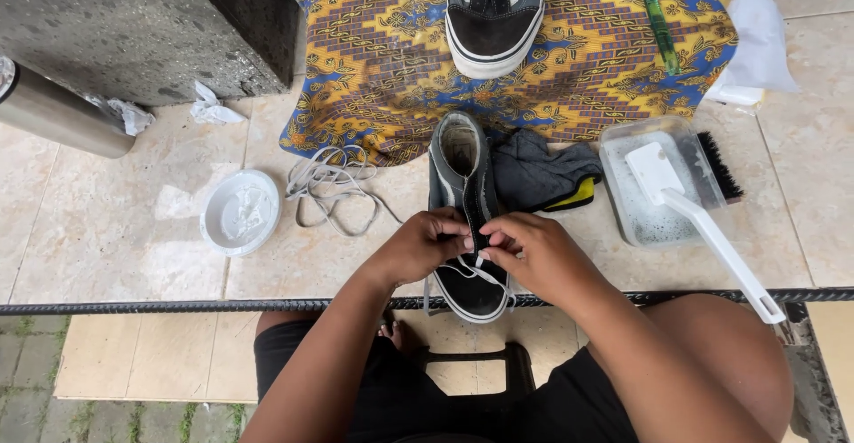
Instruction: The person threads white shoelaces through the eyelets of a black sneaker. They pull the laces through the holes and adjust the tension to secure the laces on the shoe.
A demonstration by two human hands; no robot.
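I have both hands on the near black sneaker (pixel 464 203), which lies on the tiled floor (pixel 116 238) with its toe pointing back toward me, and I take it as my landmark. My left hand (pixel 425 245) is pinched on the white lace (pixel 480 274) at the left side of the shoe's eyelets; my right hand (pixel 532 252) is closed on the same lace from the right, the fingertips meeting over the tongue. Loose ends of the lace trail toward the toe.

Just right of the sneaker, touching it, is a crumpled grey cloth (pixel 538 172) with a yellow edge. Further right sits a clear plastic tub (pixel 636 216) of soapy water, a white long-handled brush (pixel 703 221) resting across it and a dark bristle brush (pixel 721 167) on its far side. Left of the sneaker lies a second loose white lace (pixel 329 185), and beyond that a white round lid (pixel 240 212). Behind the sneaker a yellow and blue patterned cloth (pixel 391 60) carries the second black sneaker (pixel 494 12) and a green toothbrush (pixel 660 20).
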